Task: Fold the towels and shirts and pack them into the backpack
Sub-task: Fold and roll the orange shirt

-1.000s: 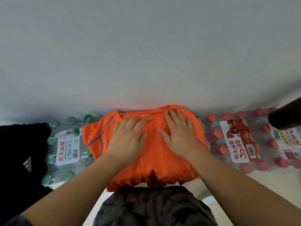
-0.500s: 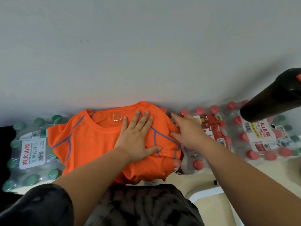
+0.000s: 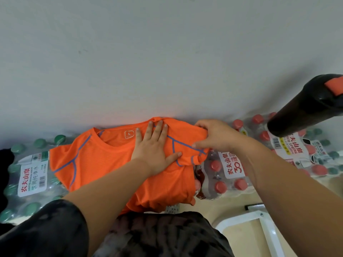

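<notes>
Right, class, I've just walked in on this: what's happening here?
A person is folding an orange shirt spread over shrink-wrapped packs of bottled water by a wall. The left hand presses flat on the shirt's chest, while the right hand pinches the sleeve at its edge, probably to fold it inward.

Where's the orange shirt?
The shirt lies in the middle of the head view on bottle packs by the wall; the left hand presses it, the right hand grips its sleeve.
</notes>
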Available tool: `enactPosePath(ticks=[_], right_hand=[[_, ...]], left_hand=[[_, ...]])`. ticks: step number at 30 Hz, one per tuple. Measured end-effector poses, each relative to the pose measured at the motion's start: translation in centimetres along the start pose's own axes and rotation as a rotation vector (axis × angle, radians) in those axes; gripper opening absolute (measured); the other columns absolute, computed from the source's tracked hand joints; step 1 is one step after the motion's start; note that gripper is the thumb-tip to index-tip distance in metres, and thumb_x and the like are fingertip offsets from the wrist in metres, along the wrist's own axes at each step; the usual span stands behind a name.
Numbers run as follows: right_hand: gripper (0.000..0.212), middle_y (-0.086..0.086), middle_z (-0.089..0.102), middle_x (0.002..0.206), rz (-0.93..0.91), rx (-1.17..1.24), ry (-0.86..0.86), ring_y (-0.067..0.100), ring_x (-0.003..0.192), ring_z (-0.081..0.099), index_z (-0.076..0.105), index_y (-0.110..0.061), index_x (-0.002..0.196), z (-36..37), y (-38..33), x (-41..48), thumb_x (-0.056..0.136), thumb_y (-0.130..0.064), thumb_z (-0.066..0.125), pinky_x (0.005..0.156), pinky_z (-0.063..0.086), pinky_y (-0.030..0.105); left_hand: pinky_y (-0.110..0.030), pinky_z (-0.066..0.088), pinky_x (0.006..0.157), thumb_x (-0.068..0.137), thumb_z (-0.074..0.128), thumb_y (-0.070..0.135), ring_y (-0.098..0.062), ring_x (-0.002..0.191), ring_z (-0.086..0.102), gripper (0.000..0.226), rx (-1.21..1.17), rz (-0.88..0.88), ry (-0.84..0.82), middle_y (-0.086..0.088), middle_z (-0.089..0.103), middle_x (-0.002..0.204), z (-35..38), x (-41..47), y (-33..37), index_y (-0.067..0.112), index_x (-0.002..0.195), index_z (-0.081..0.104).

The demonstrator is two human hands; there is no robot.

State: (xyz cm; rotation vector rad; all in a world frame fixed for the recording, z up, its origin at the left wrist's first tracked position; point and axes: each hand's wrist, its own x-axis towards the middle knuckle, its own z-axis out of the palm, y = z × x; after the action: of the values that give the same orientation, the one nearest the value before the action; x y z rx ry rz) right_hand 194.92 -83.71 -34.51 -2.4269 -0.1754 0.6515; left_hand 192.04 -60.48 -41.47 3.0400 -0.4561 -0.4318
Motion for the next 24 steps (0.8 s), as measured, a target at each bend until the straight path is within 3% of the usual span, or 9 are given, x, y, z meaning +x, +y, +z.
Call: enactPosePath(ticks=[2, 4, 7, 9, 12, 18, 21, 24], right_hand=[[0.023, -0.006, 0.064, 0.077, 0.078, 0.014, 0.04, 0.011, 0.064, 0.059, 0.063, -0.025, 0.083, 0.1, 0.3, -0.1, 0.071, -0.017, 0.082, 0.052, 0.043, 0.023], [0.014, 0.002, 0.06, 0.067, 0.16, 0.124, 0.153, 0.015, 0.057, 0.055, 0.063, -0.013, 0.074, 0.5, 0.4, -0.3, 0.073, -0.009, 0.077, 0.046, 0.042, 0.022], [0.013, 0.017, 0.065, 0.078, 0.26, 0.585, 0.263, 0.022, 0.066, 0.067, 0.064, 0.006, 0.09, 1.4, 0.3, -0.8, 0.082, -0.001, 0.072, 0.051, 0.057, 0.028], [0.013, 0.016, 0.068, 0.088, 0.314, 0.756, 0.314, 0.025, 0.069, 0.07, 0.064, 0.001, 0.1, 1.6, 0.1, -1.0, 0.088, 0.002, 0.067, 0.052, 0.06, 0.034], [0.023, 0.012, 0.064, 0.091, 0.361, 0.89, 0.392, 0.02, 0.063, 0.067, 0.062, -0.01, 0.106, 1.9, -0.1, -0.8, 0.089, 0.006, 0.062, 0.046, 0.055, 0.027], [0.027, 0.006, 0.067, 0.075, 0.273, 0.728, 0.43, 0.019, 0.057, 0.066, 0.068, -0.013, 0.095, 3.1, -0.1, -1.3, 0.079, 0.009, 0.065, 0.048, 0.052, 0.027], [0.028, -0.003, 0.073, 0.078, 0.187, 0.551, 0.501, 0.018, 0.073, 0.07, 0.072, -0.021, 0.095, 3.7, -0.9, -1.4, 0.073, -0.004, 0.068, 0.064, 0.057, 0.034], [0.029, -0.007, 0.073, 0.089, 0.087, 0.458, 0.544, 0.008, 0.082, 0.069, 0.071, -0.02, 0.105, 4.3, -2.7, -1.2, 0.079, -0.009, 0.07, 0.071, 0.053, 0.027]], left_hand=[[-0.063, -0.007, 0.119, 0.077, 0.011, 0.089, -0.03, 0.152, -0.019, 0.111, 0.009, -0.018, 0.008, -0.001, -0.016, 0.167, 0.1, 0.0, 0.4, 0.017, 0.159, -0.009], [-0.064, -0.006, 0.119, 0.077, 0.008, 0.087, -0.031, 0.153, -0.017, 0.11, 0.019, -0.032, 0.022, -0.003, -0.013, 0.168, 0.3, 0.0, 0.7, 0.016, 0.159, -0.007], [-0.063, -0.004, 0.12, 0.083, 0.009, 0.082, -0.03, 0.154, -0.011, 0.101, -0.034, -0.018, 0.07, -0.004, -0.005, 0.169, 0.3, -0.3, 0.5, 0.017, 0.16, -0.001], [-0.062, -0.002, 0.121, 0.087, 0.011, 0.078, -0.03, 0.155, -0.005, 0.095, -0.091, 0.041, 0.138, -0.005, 0.002, 0.169, 0.2, -1.2, 0.4, 0.018, 0.161, 0.005], [-0.062, 0.002, 0.121, 0.088, 0.014, 0.079, -0.028, 0.155, 0.001, 0.096, -0.111, 0.169, 0.184, -0.005, 0.007, 0.168, 0.2, -3.2, 0.4, 0.016, 0.161, 0.01], [-0.062, -0.007, 0.12, 0.075, 0.02, 0.092, -0.025, 0.152, -0.021, 0.116, 0.013, 0.126, 0.001, -0.002, -0.023, 0.165, 1.5, -3.6, -0.2, 0.018, 0.159, -0.012], [-0.061, -0.008, 0.12, 0.071, 0.022, 0.094, -0.025, 0.152, -0.023, 0.123, 0.017, 0.105, 0.001, -0.003, -0.023, 0.165, 1.4, -2.8, 0.2, 0.016, 0.159, -0.011], [-0.059, -0.008, 0.121, 0.071, 0.022, 0.094, -0.023, 0.152, -0.021, 0.123, -0.034, 0.128, 0.018, -0.003, -0.02, 0.166, 1.1, -3.1, -0.2, 0.014, 0.16, -0.008]])
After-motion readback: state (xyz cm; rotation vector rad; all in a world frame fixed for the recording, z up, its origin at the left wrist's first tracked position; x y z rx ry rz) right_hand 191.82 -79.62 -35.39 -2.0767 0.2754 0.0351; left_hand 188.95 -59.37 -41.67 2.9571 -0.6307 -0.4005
